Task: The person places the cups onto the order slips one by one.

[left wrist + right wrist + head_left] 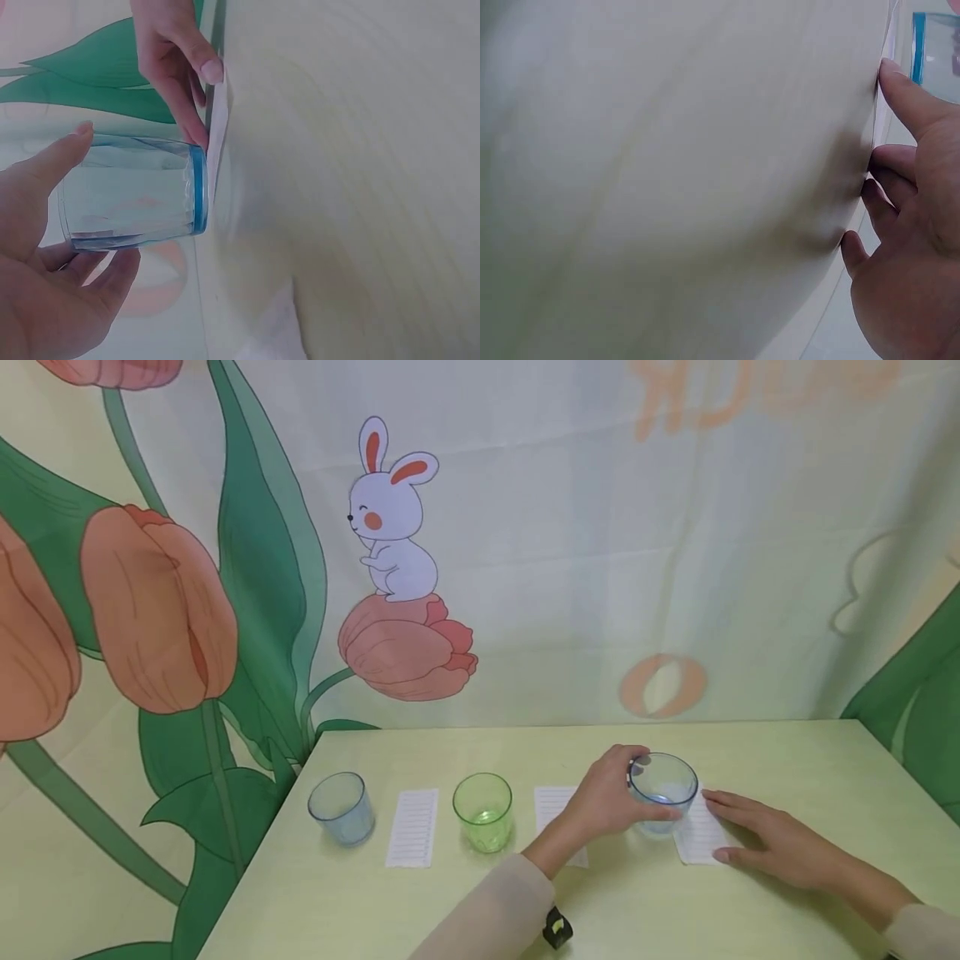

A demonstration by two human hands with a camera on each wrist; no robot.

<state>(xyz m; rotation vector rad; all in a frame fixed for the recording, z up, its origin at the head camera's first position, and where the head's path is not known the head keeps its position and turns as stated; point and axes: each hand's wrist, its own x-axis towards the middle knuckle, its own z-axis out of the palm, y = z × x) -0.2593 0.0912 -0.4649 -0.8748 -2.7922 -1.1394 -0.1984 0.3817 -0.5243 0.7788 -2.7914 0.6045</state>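
Observation:
In the head view my left hand grips a clear blue-tinted glass tumbler by its sides. Thumb and fingers sit on opposite sides of the tumbler in the left wrist view, its thick blue base toward the table; I cannot tell whether the base touches. Just right of it, a white lined paper slip lies partly behind the glass. My right hand rests with extended fingertips and thumb at that slip's right edge. The right wrist view shows those fingers against the tabletop.
Leftward on the pale table stand a green tumbler and another blue tumbler. One paper slip lies between them; another slip is partly covered by my left arm. A printed curtain hangs behind. A small black object shows beside the left sleeve.

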